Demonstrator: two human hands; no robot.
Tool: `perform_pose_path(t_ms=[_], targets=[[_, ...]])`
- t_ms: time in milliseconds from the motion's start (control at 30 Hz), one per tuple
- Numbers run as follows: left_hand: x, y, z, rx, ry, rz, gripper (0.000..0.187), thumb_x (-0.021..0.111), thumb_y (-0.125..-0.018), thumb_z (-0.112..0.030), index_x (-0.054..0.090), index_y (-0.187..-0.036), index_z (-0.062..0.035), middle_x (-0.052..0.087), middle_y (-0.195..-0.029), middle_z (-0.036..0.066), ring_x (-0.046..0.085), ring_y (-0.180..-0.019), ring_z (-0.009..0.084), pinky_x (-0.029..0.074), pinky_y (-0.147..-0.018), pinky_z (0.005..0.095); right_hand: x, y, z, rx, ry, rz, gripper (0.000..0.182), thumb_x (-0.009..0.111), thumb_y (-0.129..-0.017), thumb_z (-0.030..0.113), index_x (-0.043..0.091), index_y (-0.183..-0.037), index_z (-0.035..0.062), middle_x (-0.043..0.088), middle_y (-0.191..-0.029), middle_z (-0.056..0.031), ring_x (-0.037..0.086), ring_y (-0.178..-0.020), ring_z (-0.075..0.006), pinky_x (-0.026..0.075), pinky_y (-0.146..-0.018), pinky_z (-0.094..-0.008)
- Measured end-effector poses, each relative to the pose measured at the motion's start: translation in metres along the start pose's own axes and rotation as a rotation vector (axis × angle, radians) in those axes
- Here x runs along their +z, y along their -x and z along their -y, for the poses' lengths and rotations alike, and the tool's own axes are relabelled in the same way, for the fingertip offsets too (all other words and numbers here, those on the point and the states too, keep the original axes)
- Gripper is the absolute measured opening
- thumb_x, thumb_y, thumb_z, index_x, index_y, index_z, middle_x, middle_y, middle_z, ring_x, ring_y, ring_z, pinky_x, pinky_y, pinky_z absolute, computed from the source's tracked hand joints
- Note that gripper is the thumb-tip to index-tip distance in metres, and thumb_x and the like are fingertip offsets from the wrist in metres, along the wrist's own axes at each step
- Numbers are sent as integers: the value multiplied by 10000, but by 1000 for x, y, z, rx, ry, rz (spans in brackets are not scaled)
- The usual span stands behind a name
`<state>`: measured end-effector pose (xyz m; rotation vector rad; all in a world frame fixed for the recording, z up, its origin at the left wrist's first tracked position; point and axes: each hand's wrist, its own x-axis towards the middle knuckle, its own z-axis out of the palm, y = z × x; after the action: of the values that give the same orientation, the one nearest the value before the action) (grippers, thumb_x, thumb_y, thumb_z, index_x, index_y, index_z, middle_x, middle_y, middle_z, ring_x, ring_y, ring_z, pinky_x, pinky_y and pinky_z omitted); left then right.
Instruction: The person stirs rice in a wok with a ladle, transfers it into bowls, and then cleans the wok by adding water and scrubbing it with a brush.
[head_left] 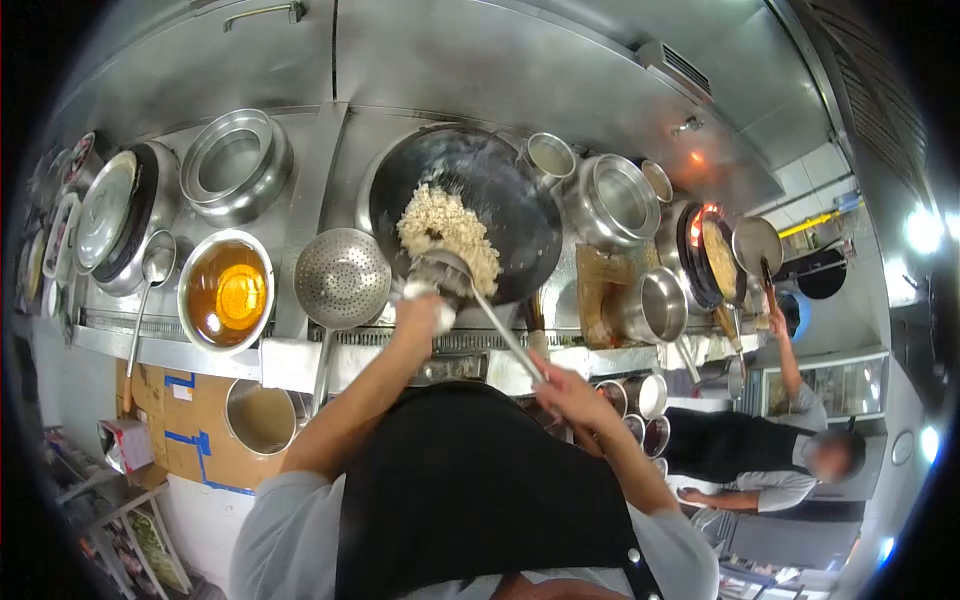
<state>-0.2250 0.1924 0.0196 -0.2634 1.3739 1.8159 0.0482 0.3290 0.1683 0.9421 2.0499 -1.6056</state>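
Observation:
A large dark wok (525,215) holds a mound of pale rice-like food (445,225) at its middle and lower left. My left hand (420,312) is closed at the wok's near edge on a whitish cloth (440,308). In my right hand (570,392) is the handle of a metal ladle (505,330), which slants up and left. The ladle's bowl (443,268) rests at the near side of the food, and part of it is hard to make out against the wok.
Left stand a perforated strainer (343,278), a bowl of amber liquid (227,292) and a steel pot (235,160). Right are a steel pot (615,200), a saucepan (658,305) and a flaming burner (697,225). A co-worker (745,450) holds a pan (757,246) there.

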Motion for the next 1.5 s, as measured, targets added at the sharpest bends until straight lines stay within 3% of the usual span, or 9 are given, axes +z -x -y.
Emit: perform_pose_path(t_ms=[133,167,233,400,567,667,900,1300,1500], targets=[[-30,-45,45,123,39,120,145,657,-847,-40,661,-987,-4,676,-889,94,635,-684,222,527,-602,388,-5,-142,-38,-503,472,-525,683,640,-1012,193,342,-1626,161,748,-1089,-214,718,-904,-250,554,-856,-359],[-37,-9,48,167,68,107,154,652,-845,-31,661,-997,-6,674,-885,93,640,-687,219,529,-603,384,8,-119,17,-149,376,-477,692,662,-1000,194,350,-1615,141,658,-1336,-278,681,-1146,-298,483,-1033,-366],[-74,40,49,83,21,86,226,619,-838,14,639,-1061,-9,676,-926,101,676,-785,211,558,-644,371,28,-115,-19,-516,438,-639,690,664,-1003,191,359,-1620,154,737,-1117,-228,716,-934,-249,548,-871,-350],[-33,50,1,55,32,17,102,678,-919,-88,673,-1008,-39,666,-886,90,645,-741,214,522,-632,365,49,30,-1,-213,-185,-60,697,655,-1019,202,338,-1640,187,531,-754,8,500,-560,-84,466,-538,-263],[-18,-51,31,51,34,155,115,700,-859,-110,668,-961,-65,653,-799,66,640,-711,197,506,-590,377,9,-82,3,-86,181,-261,714,665,-1005,186,332,-1637,187,674,-841,-80,655,-666,-179,540,-641,-315],[-57,9,52,79,91,57,170,676,-847,-24,656,-1016,-33,668,-881,91,660,-728,219,553,-643,384,26,-119,5,-331,361,-569,685,660,-995,174,358,-1608,138,634,-1350,-286,684,-1169,-397,524,-957,-388],[-11,8,-2,45,153,85,71,692,-867,-54,653,-926,-62,656,-841,90,628,-696,210,487,-577,363,44,12,-18,-225,122,-208,668,650,-998,184,378,-1606,131,673,-1300,-275,714,-1104,-348,539,-907,-392],[-27,1,17,121,139,64,152,709,-846,-94,689,-976,-16,666,-844,98,651,-763,223,515,-667,383,44,-8,-44,-464,433,-533,656,643,-987,166,392,-1590,104,685,-1117,-338,665,-1061,-505,529,-941,-466],[-7,-78,-7,-69,12,128,163,694,-940,-205,670,-1016,-64,658,-833,63,651,-754,212,501,-619,381,-8,-95,-28,-17,701,-418,694,603,-990,301,320,-1623,261,701,-1111,-297,679,-978,-504,540,-880,-566]])
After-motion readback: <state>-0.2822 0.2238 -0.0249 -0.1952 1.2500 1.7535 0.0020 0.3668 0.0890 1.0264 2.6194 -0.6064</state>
